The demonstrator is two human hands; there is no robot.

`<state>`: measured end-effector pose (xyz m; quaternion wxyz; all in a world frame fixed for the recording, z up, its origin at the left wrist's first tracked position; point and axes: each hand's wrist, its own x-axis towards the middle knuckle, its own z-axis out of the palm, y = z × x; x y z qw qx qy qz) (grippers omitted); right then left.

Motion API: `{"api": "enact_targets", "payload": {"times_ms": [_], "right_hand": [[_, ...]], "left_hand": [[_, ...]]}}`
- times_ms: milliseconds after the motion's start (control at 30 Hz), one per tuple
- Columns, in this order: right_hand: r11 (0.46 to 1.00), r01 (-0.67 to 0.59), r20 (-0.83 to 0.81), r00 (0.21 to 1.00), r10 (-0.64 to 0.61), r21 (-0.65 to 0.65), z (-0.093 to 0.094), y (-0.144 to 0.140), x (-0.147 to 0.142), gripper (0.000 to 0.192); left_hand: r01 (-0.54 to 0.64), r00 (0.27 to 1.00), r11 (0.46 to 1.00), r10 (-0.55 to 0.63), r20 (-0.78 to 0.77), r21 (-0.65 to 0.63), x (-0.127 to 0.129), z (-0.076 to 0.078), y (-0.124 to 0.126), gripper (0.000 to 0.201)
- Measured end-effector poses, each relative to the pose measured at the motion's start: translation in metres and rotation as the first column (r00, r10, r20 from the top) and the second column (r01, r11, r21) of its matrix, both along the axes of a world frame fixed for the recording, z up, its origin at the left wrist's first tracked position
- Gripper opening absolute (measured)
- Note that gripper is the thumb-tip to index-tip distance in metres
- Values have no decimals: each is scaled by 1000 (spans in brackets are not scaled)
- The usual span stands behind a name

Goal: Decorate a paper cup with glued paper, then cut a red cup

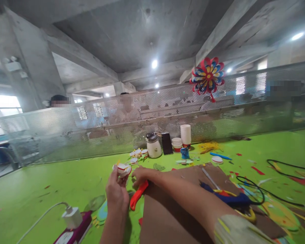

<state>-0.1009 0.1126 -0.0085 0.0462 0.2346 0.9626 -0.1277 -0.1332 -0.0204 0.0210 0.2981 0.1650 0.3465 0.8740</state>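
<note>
My left hand (117, 191) is raised above the green table, its fingers closed around small white round pieces with a red rim (122, 168), which look like cut paper-cup ends. Close beside it on the right, my right hand (139, 176) has its fingers curled; whatever they hold, if anything, is hidden. Just below the right hand is a curved orange-red piece (137, 197), and I cannot tell whether the hand touches it. Several similar white round pieces (138, 153) lie beyond my hands.
Brown cardboard (165, 210) lies under my right forearm, with a blue-handled glue gun (226, 197) on it. Behind stand a white jug (154, 146), a phone (167, 143) and stacked paper cups (185, 135). A power strip (75, 232) is at lower left. A perforated partition (167, 115) closes the back.
</note>
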Motion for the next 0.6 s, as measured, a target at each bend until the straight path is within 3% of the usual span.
{"api": "enact_targets", "payload": {"times_ms": [267,600], "right_hand": [[998,-58,107,993,58,-11,7,10,2,32],[993,-6,38,999,11,-114,-12,34,13,33]], "left_hand": [[26,1000,999,-26,18,27,3,7,-4,19],[-40,999,999,39,37,34,0,10,-6,18]]}}
